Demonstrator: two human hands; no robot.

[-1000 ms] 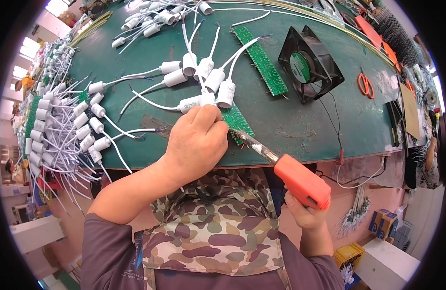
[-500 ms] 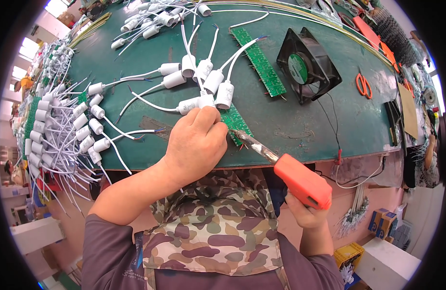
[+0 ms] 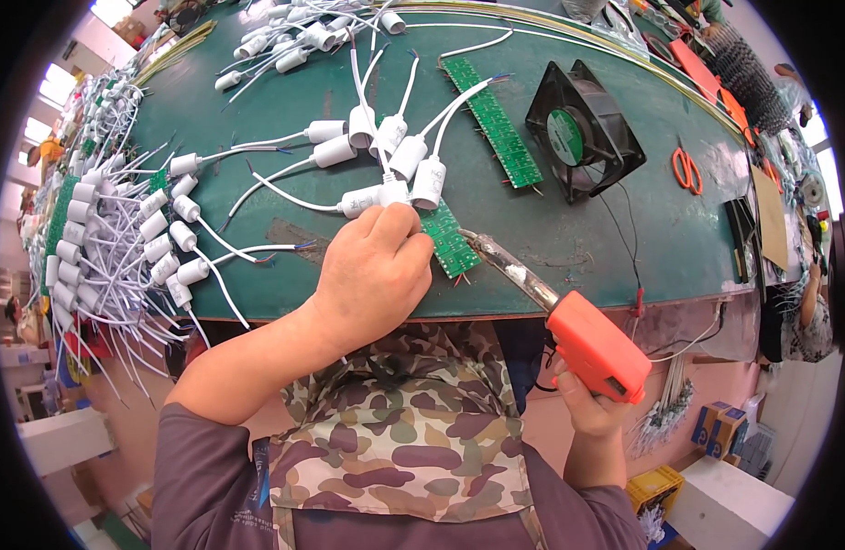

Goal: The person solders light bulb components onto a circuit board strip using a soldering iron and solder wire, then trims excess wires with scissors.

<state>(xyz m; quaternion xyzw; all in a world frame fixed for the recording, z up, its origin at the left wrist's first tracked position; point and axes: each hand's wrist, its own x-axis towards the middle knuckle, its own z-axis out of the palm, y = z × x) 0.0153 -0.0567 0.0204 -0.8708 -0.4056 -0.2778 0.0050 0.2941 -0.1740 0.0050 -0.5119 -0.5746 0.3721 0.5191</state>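
Small dark print marks several white cylinders [image 3: 429, 181] clustered on the green counter [image 3: 615, 275], too small to read surely; a round green label [image 3: 564, 137] sits on the hub of the black fan [image 3: 583, 78], and pale lettering runs across the person's dark shirt [image 3: 248, 518] beside the camouflage apron [image 3: 400, 449]. Cartons with blue printing [image 3: 721, 429] stand low at the right, near a yellow crate [image 3: 656, 486]. The near green circuit board [image 3: 453, 246] lies close to the counter's front edge, partly covered by the left grip [image 3: 378, 261], whose fingers are bent in against the upright white connector [image 3: 394, 192]; whether they pinch it cannot be told. The right grip [image 3: 592, 403] is closed around the red-handled soldering iron [image 3: 598, 344], its tip close to that board's right side, contact unclear. Cabled cylinders crowd the space beyond and left of the left grip. A second green board [image 3: 500, 128] lies farther back, just left of the fan, with orange-handled scissors [image 3: 686, 171] to the fan's right. More white cylinders with trailing cables [image 3: 102, 247] heap along the left edge.
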